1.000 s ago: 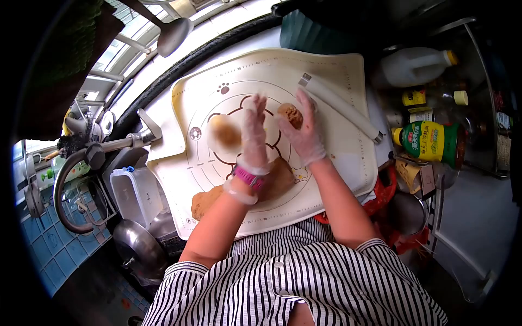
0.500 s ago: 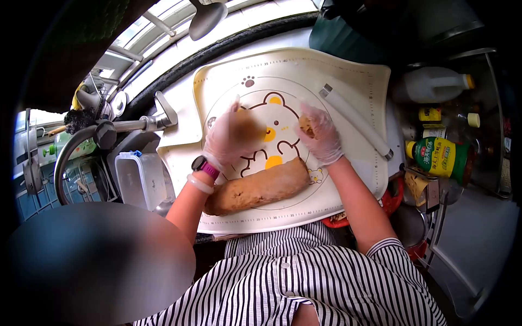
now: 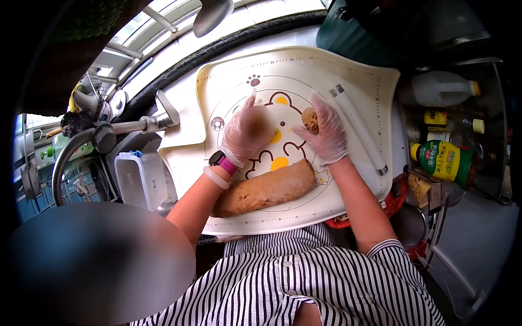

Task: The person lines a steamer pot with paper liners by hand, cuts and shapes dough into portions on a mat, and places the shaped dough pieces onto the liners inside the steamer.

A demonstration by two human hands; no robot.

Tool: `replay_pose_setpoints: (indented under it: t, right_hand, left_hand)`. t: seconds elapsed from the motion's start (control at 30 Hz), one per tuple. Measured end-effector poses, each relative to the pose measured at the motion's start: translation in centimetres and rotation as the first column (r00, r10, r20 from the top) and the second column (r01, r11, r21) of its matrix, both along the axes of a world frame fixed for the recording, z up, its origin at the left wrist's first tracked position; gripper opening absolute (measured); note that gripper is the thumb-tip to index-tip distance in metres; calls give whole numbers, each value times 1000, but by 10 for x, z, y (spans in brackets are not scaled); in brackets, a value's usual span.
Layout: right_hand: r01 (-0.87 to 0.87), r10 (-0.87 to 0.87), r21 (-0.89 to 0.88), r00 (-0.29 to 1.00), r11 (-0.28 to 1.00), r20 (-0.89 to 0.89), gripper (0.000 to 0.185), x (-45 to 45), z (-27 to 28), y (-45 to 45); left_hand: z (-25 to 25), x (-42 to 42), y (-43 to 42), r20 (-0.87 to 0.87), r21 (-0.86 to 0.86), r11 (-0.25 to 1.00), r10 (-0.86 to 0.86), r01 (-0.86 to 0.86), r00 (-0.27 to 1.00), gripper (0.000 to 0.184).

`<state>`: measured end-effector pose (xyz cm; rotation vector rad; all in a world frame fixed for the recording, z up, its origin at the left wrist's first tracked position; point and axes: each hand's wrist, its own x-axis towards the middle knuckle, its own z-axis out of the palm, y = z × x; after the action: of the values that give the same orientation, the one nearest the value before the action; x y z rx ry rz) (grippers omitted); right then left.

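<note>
Both hands wear clear plastic gloves and hover over a cream baking mat (image 3: 299, 62) with a printed bear. My left hand (image 3: 235, 138) is curled around a brown, rounded lump (image 3: 258, 126), which is too blurred to make out fully. In my right hand (image 3: 330, 130) a rough, crumbly piece of brown dough (image 3: 310, 119) sits between thumb and fingers. Closer to my body, a thick log of brown dough (image 3: 266, 189) lies across the mat. To the right of my right hand rests a white rod with grey ends (image 3: 360, 130).
A sink tap (image 3: 130, 125) and a clear plastic tub (image 3: 142, 182) stand at left. Bottles, including a green and yellow one (image 3: 443, 160), are on the right. Part of a red basin (image 3: 396, 204) shows below the mat's right edge. A ladle (image 3: 213, 16) hangs near the window.
The camera view has shifted slightly, so the mat appears further right. My right hand's fingers have spread a little around the dough piece. The log lies in the same place on the mat.
</note>
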<state>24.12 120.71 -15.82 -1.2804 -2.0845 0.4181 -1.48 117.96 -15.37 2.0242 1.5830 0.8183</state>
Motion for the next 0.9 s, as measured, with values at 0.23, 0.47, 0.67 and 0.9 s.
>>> replay_pose_setpoints:
  t: [0.23,0.47,0.67,0.9]
  right_hand:
    - [60,-67,-95,995,994,-79,87,-9,-8,-15]
    - [0,-225,-479,883,878,-412,65,-6,4,-41]
    - [-505,-625,-766,463,397,-629,54,43,55,-53]
    - [-676,-405,-701,589,227,-699,54,41,138,-121]
  left_hand:
    - [5,6,1,10,12,999,52,-52,999,75]
    - [-7,19,-13,354,-69,971,239,-229,904,88]
    - [92,7,-71,819,-558,804,574,-207,24,78]
    - [177,44,-288,839,-510,817,402,-271,-367,93]
